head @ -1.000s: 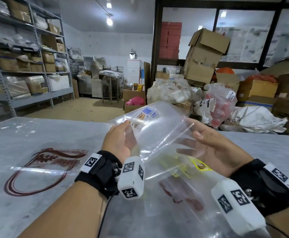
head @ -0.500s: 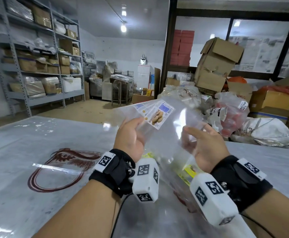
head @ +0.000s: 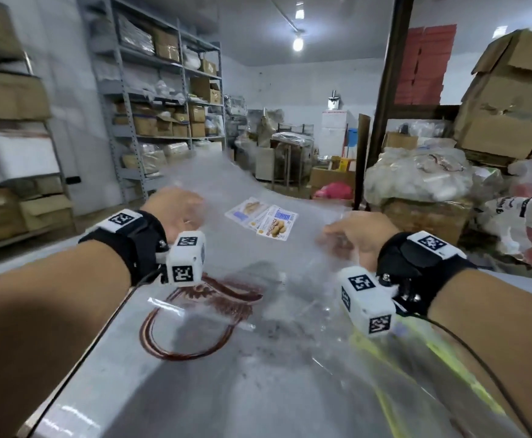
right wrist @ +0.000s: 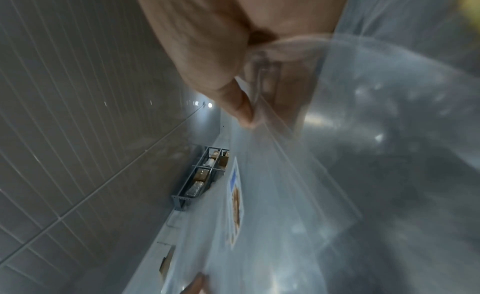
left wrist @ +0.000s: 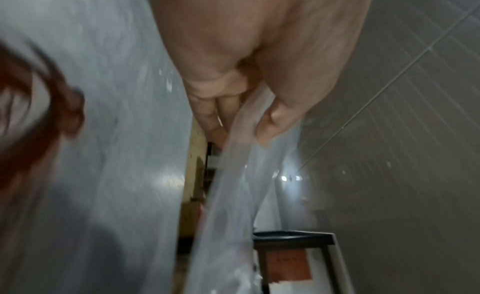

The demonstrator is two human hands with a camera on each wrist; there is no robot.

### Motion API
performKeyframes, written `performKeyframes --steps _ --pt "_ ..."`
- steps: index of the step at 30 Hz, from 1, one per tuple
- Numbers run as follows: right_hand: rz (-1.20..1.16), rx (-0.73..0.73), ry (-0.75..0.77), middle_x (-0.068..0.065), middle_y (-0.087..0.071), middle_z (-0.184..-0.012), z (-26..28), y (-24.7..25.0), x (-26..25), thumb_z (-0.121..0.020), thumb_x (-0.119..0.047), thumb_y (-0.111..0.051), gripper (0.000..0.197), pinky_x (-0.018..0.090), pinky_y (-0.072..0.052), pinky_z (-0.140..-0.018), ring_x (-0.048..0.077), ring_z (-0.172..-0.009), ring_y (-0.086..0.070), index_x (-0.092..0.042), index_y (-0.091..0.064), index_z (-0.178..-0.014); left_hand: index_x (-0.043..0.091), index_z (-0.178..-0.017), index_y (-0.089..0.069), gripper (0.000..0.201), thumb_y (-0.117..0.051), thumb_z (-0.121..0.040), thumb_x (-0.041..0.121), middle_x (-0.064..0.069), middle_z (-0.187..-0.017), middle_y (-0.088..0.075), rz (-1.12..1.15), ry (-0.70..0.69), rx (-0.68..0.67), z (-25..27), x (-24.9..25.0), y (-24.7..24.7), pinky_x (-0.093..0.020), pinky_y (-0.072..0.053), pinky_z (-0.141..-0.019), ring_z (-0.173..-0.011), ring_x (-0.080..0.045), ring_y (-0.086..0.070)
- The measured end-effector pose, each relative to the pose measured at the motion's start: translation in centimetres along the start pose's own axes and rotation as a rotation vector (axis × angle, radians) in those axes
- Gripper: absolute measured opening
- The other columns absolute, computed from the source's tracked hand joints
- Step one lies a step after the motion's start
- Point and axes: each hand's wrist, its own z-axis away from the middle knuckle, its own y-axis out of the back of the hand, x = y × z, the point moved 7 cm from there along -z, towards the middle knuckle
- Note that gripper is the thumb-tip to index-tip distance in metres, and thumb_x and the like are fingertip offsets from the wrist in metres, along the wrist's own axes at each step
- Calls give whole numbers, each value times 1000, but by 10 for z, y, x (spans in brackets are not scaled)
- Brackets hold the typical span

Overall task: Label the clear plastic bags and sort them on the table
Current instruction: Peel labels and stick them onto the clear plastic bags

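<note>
A clear plastic bag (head: 258, 191) with printed labels (head: 271, 221) hangs stretched in the air between both hands, above the grey table (head: 195, 390). My left hand (head: 176, 210) pinches its left edge; in the left wrist view the thumb and fingers (left wrist: 272, 117) clamp the clear film (left wrist: 233, 175). My right hand (head: 353, 235) pinches the right edge; the right wrist view shows the thumb (right wrist: 239, 105) pressed on the clear plastic bag (right wrist: 298, 175), the labels (right wrist: 236, 200) further along it. More clear bags with yellow print (head: 416, 358) lie on the table at lower right.
A red-brown looped drawing (head: 195, 317) marks the tabletop under my left wrist. Grey shelving with cartons (head: 163, 115) lines the left wall. Stacked cardboard boxes (head: 511, 99) and stuffed plastic sacks (head: 416, 175) crowd the far right beyond the table.
Both hands have moved apart and the bag is now spread wide and flatter between them. The view has swung so the shelving sits closer to centre.
</note>
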Motion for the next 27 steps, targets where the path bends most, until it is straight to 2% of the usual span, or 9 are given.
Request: performKeyframes --steps 4,7,10,13,17,19,21,24,27 --pt "117 -85 -89 15 -66 -84 -49 -38 16 -92 5 -64 10 22 -48 -39 18 -50 -65 -3 -61 -86 12 -84 -58 18 -64 -92 -3 -10 -78 -59 -167 16 155 -23 -18 44 -23 -44 -55 -57 -15 -51" --pt "164 -107 -132 12 -65 -90 -72 -55 26 -92 -3 -66 11 31 -58 -61 22 -70 -64 -7 -60 -83 10 -96 -60 17 -69 -90 -4 -11 -82 -59 -240 34 182 -38 -35 53 -23 -47 -60 -65 -15 -53" --pt "136 -104 -172 21 -69 -106 -86 -60 34 -87 -11 -72 22 55 -55 -92 33 -86 -67 2 -66 -103 14 -99 -62 23 -64 -92 -7 -10 -84 -61 -295 37 189 -48 -46 53 -17 -53 -57 -67 -15 -55" --pt "86 -129 -184 21 -69 -108 -87 -64 39 -73 -17 -81 42 64 -48 -97 41 -88 -71 -2 -67 -109 13 -106 -63 24 -61 -94 -8 -9 -92 -66 -319 56 215 -60 -53 56 -15 -56 -60 -70 -13 -64" --pt "-16 -74 -166 13 -61 -122 -79 -53 36 -74 -24 -79 28 53 -51 -99 36 -99 -65 -14 -66 -97 3 -104 -61 12 -67 -95 4 -10 -93 -67 -368 159 276 -70 -63 67 -34 -57 -96 -82 -18 -68" --pt "-7 -32 -141 8 -53 -121 -76 -42 33 -78 -24 -78 31 47 -49 -101 32 -104 -55 -13 -63 -103 1 -115 -61 32 -76 -88 10 -16 -107 -67 -444 162 354 -66 -59 71 -43 -58 -89 -85 -28 -66" --pt "46 -14 -99 6 -48 -120 -74 -30 28 -83 -24 -76 51 40 -44 -94 28 -100 -50 -9 -57 -128 -1 -126 -57 47 -78 -88 16 -17 -114 -63 -570 162 416 -56 -49 72 -43 -56 -77 -91 -34 -64" --pt "57 47 -75 11 -54 -121 -58 -4 18 -88 -20 -73 55 39 -43 -90 28 -87 -54 -5 -55 -137 0 -152 -29 78 -73 -90 18 -23 -136 -53 -638 96 501 -42 -29 74 -47 -52 -90 -115 -41 -58" --pt "67 80 -42 21 -55 -140 -33 17 5 -81 -22 -75 58 44 -50 -97 40 -123 -58 -3 -58 -133 8 -149 -36 72 -69 -86 20 -21 -131 -57 -645 -22 493 -27 -11 65 -42 -53 -87 -104 -37 -60"
